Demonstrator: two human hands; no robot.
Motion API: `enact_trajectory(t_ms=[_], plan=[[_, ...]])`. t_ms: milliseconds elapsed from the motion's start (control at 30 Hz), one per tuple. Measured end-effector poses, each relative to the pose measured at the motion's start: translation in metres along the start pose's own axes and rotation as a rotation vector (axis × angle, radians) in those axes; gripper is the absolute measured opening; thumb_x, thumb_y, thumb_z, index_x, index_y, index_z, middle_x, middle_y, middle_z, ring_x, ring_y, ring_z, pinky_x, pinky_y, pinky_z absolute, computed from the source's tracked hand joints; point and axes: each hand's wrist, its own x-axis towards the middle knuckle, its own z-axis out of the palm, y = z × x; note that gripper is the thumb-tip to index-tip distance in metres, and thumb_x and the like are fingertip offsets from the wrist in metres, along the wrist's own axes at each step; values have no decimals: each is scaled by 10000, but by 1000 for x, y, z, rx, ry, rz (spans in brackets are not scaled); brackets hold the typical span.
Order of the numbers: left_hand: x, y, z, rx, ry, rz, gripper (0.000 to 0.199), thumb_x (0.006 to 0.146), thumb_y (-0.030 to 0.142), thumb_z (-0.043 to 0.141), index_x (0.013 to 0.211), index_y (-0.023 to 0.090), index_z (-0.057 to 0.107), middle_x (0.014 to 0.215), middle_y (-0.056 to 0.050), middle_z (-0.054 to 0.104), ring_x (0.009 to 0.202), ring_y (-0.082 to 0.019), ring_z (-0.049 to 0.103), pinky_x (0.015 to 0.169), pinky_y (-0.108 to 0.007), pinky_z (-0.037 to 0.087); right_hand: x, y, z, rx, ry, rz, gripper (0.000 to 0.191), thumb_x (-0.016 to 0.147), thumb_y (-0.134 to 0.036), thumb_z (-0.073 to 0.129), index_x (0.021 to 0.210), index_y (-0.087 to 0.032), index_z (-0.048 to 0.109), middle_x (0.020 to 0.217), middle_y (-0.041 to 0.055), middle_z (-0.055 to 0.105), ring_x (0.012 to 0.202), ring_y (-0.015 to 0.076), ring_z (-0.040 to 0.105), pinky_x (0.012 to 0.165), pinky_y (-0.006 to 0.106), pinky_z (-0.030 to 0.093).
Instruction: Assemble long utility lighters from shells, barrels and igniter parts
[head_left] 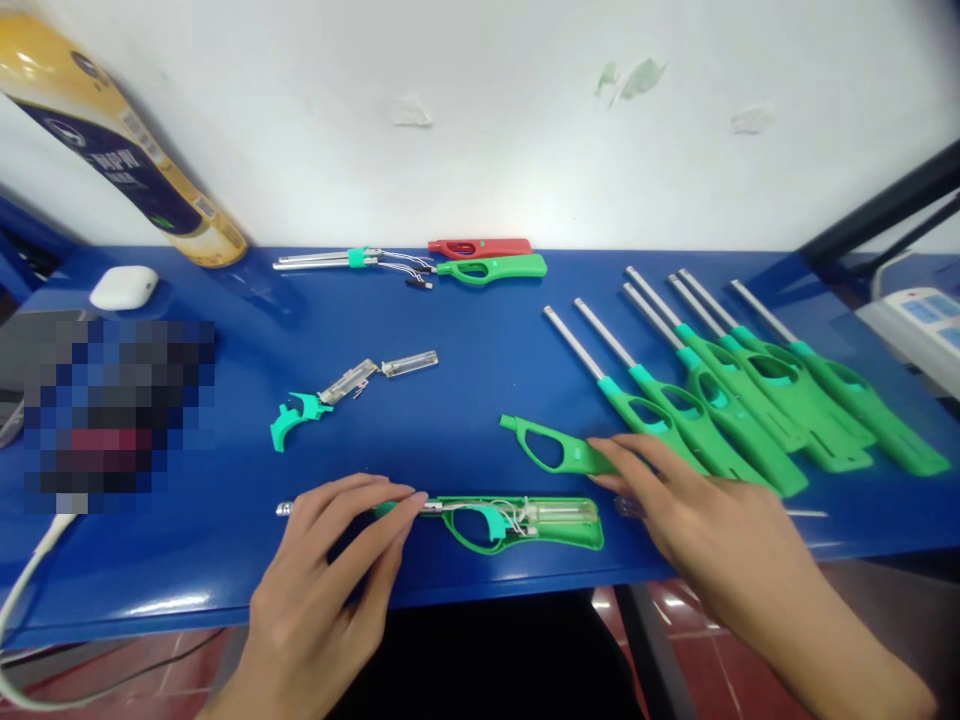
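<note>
An opened gas lighter's green half-shell lies near the table's front edge, with a clear fuel tank, white wires and a teal trigger inside. My left hand is closed over its metal tube, fingertips pinching where the tube meets the shell; the tube's middle is hidden by the hand. Just behind, my right hand is closed on the handle end of the matching green half-shell, which is apart from the lower one. A small clear part lies partly hidden beneath my right hand.
Several assembled green lighters lie at the right. Behind are metal tubes with wires, a green shell and a red shell. A teal trigger with clear tanks lies mid-left. A tall yellow bottle stands back left.
</note>
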Motion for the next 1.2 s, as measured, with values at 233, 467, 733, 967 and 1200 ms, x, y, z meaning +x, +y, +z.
enact_trajectory(t_ms=[233, 467, 733, 967, 1200], plan=[[12, 0, -5, 24, 15, 50, 400, 962, -81, 612, 1238, 189, 716, 1141, -51, 710, 1109, -213, 655, 939, -400, 537, 4, -2, 5, -33, -102, -56, 557, 921, -11, 478, 1432, -167, 636, 1308, 151, 734, 388, 45, 476, 390, 281, 327], [24, 1, -7, 27, 49, 69, 406, 958, -75, 627, 1247, 198, 711, 1139, -46, 716, 1110, -213, 654, 945, -406, 544, 12, 15, 9, 39, -113, -80, 509, 977, -84, 496, 1449, -217, 632, 1288, 122, 742, 400, 58, 496, 386, 279, 336], [40, 11, -11, 24, 10, 90, 409, 1022, 31, 623, 1405, 176, 637, 1308, -65, 690, 1218, -180, 642, 1070, -340, 507, 18, 28, -17, 290, -44, -53, 371, 1121, -367, 383, 1382, -242, 615, 1319, 83, 735, 641, 192, 751, 480, 336, 571], [18, 4, -11, -41, -223, 154, 537, 1053, 26, 526, 1547, 238, 526, 1361, -71, 657, 1215, -171, 652, 1066, -319, 538, 15, -3, -50, 226, 46, -202, 378, 1126, -222, 299, 1310, -174, 626, 1146, 94, 797, 482, 145, 705, 323, 290, 460], [-6, -8, -13, -101, -286, 90, 637, 992, -75, 446, 1534, 249, 537, 1385, -94, 633, 1208, -200, 648, 1014, -353, 569, 14, -23, -43, 348, -81, -162, 352, 1099, -211, 332, 1268, -196, 641, 1203, 67, 753, 417, 114, 627, 339, 329, 425]])
